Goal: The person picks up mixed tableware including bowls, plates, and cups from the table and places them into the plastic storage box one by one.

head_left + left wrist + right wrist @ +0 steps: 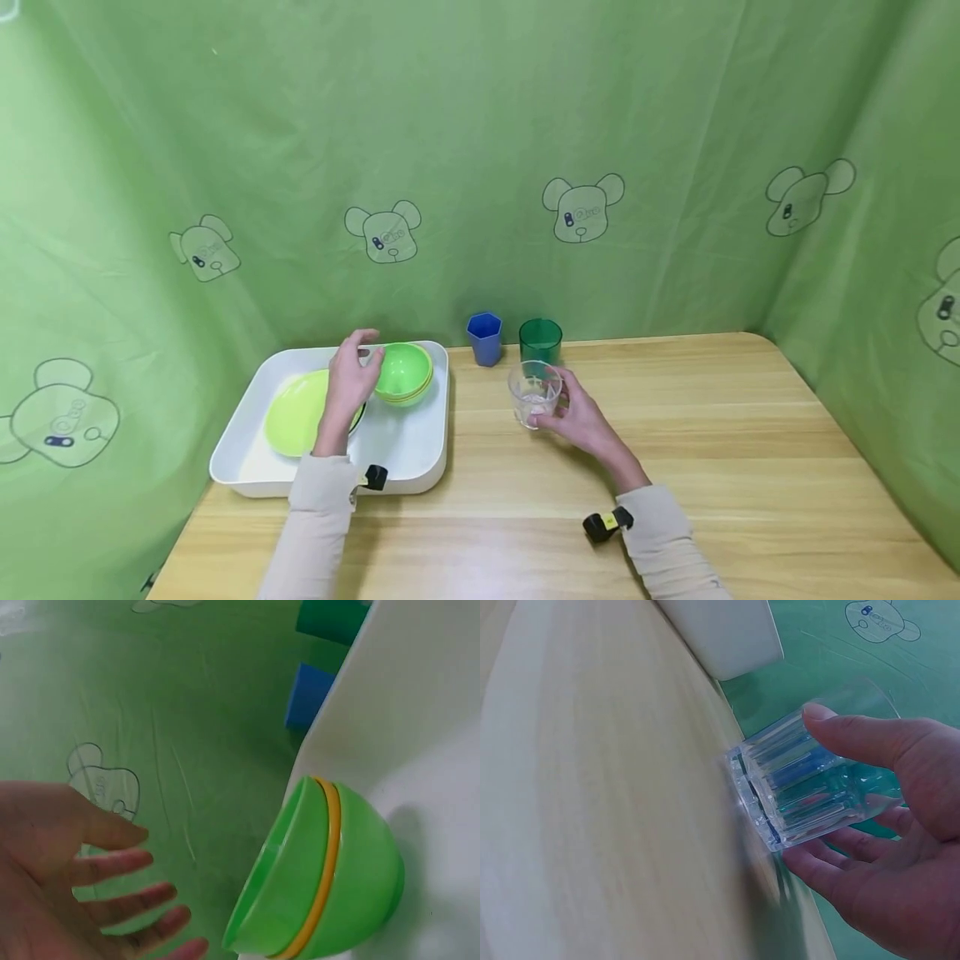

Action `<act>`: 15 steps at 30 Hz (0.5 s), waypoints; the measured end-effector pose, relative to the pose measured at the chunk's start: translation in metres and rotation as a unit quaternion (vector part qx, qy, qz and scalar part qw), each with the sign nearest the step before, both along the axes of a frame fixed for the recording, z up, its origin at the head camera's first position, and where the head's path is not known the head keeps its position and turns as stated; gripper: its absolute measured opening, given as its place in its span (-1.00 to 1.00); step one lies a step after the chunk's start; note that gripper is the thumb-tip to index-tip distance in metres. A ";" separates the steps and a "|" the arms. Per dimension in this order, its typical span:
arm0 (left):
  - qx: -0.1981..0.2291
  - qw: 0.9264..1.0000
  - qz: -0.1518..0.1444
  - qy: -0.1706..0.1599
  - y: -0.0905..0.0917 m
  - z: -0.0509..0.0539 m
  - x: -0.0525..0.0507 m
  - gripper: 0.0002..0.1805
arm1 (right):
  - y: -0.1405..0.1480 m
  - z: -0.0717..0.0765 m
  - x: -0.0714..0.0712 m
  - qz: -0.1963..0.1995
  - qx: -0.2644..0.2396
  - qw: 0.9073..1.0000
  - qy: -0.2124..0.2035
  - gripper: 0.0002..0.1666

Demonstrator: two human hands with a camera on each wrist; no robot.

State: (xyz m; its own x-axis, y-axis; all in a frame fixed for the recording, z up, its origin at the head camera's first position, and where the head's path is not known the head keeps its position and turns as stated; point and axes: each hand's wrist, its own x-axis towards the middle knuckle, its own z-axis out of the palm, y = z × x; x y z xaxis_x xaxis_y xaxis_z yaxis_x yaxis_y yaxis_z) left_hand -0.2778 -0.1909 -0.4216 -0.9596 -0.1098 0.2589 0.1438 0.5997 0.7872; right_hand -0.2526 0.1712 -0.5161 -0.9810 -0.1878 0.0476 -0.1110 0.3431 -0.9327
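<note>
My right hand (581, 417) grips a clear cup (810, 772) from its right side, thumb on one side and fingers on the other. Whether the cup's base touches the table I cannot tell. Over the white tray (408, 454), my left hand (97, 877) has its fingers spread and holds nothing. Just right of it stands a stack of green bowls (405, 371), and the left wrist view shows an orange-yellow rim (324, 877) between them. A yellow-green plate (294, 417) lies in the tray, partly covered by the left wrist; a dark rim shows beside it.
Behind the clear cup stands a green see-through cup (541, 333). A blue six-sided cup (486, 342) is left of that one, near the tray's right edge. A green curtain (480, 167) rises right behind the wooden table (712, 433) and along both sides.
</note>
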 end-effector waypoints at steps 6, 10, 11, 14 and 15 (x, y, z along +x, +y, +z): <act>0.062 0.997 -0.024 0.048 0.011 0.004 0.006 -0.62 | 0.001 0.000 0.000 -0.002 -0.002 1.000 -0.002 0.17; 0.099 0.992 -0.042 0.066 0.018 0.004 0.009 -0.64 | 0.000 0.000 0.000 0.001 -0.008 1.000 0.000 0.16; 0.104 0.991 -0.045 0.068 0.019 0.003 0.010 -0.64 | 0.000 0.000 0.001 0.002 -0.010 1.000 0.000 0.16; 0.114 0.989 -0.049 0.075 0.023 0.002 0.012 -0.66 | -0.001 -0.001 0.001 0.003 -0.010 1.000 -0.002 0.16; 0.118 0.989 -0.050 0.077 0.024 0.002 0.013 -0.66 | -0.001 -0.001 0.002 0.003 -0.010 1.000 -0.004 0.16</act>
